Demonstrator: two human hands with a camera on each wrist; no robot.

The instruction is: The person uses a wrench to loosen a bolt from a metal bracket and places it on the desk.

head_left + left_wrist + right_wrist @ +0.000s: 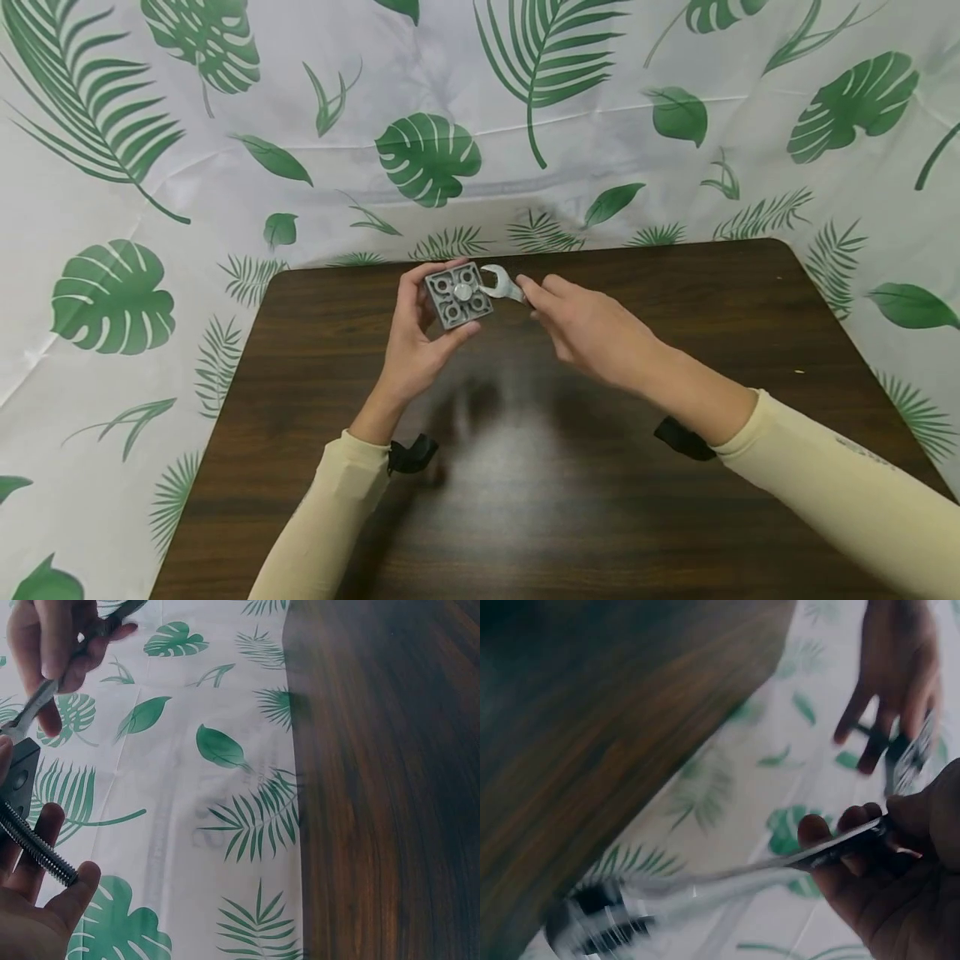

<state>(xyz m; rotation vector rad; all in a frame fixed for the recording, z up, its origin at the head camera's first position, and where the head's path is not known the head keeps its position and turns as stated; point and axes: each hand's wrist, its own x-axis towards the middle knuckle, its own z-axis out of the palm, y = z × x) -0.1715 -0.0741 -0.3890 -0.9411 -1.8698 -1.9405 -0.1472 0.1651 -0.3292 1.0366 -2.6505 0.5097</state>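
Note:
A square grey metal plate (441, 312) is gripped at its edges between the thumb and fingers of the left hand (411, 354), raised over the table. Its ribbed face has several round holes and a bolt head (462, 292) at the centre. From the other side a long threaded shank (37, 847) runs towards the left fingers in the left wrist view. The right hand (596, 329) holds an open-end wrench (506, 287) by its handle. The wrench's open jaws are right beside the bolt head; whether they touch it, I cannot tell. Its far end (607, 922) is blurred.
Below both hands lies a dark wood-grain table (570, 508). A white cloth (315, 200) with green leaf prints hangs behind it and along its sides. Dark straps (412, 455) sit at both wrists, below pale yellow sleeves (832, 475).

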